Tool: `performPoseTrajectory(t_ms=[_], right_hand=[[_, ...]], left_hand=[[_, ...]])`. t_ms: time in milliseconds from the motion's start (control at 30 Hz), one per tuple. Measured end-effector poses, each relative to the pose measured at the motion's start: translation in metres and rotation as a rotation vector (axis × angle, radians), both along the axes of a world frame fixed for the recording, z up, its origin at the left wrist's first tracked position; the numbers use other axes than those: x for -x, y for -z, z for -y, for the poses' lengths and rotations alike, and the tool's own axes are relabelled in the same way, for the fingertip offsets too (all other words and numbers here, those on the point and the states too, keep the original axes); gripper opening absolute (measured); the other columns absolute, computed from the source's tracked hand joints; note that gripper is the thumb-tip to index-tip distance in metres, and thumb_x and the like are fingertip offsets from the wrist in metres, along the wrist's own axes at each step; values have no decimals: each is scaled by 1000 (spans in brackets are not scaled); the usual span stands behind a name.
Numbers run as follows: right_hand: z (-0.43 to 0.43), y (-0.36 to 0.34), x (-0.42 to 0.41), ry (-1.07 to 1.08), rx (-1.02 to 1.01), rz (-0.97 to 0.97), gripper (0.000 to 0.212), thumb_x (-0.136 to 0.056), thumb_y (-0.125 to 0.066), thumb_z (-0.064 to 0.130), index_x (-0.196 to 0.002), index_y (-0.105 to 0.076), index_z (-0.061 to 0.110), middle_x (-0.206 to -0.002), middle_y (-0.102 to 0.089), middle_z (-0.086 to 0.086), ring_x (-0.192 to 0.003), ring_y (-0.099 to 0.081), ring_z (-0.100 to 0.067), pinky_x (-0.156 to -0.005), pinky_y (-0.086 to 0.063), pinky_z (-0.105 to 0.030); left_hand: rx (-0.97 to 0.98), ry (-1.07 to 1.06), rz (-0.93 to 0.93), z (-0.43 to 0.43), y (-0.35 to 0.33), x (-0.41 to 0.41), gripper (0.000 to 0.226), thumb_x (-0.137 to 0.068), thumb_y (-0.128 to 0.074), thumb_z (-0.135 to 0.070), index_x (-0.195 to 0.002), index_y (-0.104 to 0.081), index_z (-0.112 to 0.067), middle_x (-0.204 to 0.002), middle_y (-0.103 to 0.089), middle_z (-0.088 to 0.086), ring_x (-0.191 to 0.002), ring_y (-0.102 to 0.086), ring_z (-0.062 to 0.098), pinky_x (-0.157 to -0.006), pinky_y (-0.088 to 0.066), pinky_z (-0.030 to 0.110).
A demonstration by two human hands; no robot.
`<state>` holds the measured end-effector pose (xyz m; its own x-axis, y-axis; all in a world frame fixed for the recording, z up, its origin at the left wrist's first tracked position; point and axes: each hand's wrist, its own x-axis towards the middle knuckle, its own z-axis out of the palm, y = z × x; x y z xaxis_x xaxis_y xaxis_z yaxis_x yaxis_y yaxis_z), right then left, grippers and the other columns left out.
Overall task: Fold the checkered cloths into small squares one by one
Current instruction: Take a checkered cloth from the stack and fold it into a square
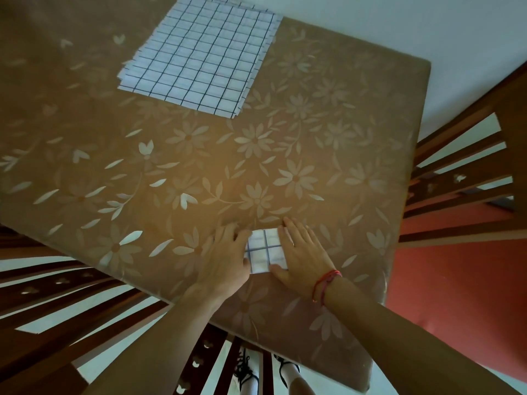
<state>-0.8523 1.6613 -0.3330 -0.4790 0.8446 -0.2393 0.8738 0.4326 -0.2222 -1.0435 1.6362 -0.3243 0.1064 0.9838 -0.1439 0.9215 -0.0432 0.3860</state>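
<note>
A small folded white cloth with a blue check (265, 250) lies near the front edge of the table. My left hand (228, 256) lies flat on its left side, fingers straight and pointing away from me. My right hand (301, 252) presses flat on its right side, thumb along the cloth's near edge; a red string is tied round that wrist. At the far side of the table lies a stack of flat, unfolded checkered cloths (199, 52), well beyond both hands.
The table (199, 172) wears a brown cover with pale flowers. Wooden chairs stand at the right (467, 178), the left (57, 303) and just below the front edge. A red seat cushion (456, 280) is at the right.
</note>
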Motion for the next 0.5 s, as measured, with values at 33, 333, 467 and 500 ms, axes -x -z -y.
performPoseTrajectory(t_ms=[33,333,467,500], right_hand=[[-2,-3,2,3,-6,-11,83,-85,-52,52,-147,-29,3,-153,-28,-18,-142,-26,-32,-118,-17,-42],[-37,-33,-2,354,243,-308,63,-82,-66,29,-140,-45,17,-131,-57,-6,-121,-52,-25,-100,-42,-34],[-46,-39,-18,717,577,-670,31,-73,-76,14,-104,-73,15,-90,-73,-6,-82,-67,-20,-79,-56,-34],[-46,-41,-22,761,641,-715,26,-74,-78,9,-99,-74,12,-87,-73,-10,-76,-67,-19,-75,-57,-35]], left_hand=[[35,-32,45,-4,-7,-3,40,-76,-65,-20,-116,-61,-19,-116,-54,0,-110,-49,21,-90,-44,37],[123,-408,646,-22,-33,-15,32,-80,-54,7,-87,-60,-23,-89,-62,-4,-83,-59,9,-69,-49,24],[140,-533,801,-26,-49,-14,34,-80,-66,8,-95,-64,-22,-87,-66,-5,-79,-62,2,-64,-48,15],[149,-563,843,-28,-51,-13,33,-79,-69,8,-98,-66,-19,-89,-68,-4,-82,-63,4,-65,-50,17]])
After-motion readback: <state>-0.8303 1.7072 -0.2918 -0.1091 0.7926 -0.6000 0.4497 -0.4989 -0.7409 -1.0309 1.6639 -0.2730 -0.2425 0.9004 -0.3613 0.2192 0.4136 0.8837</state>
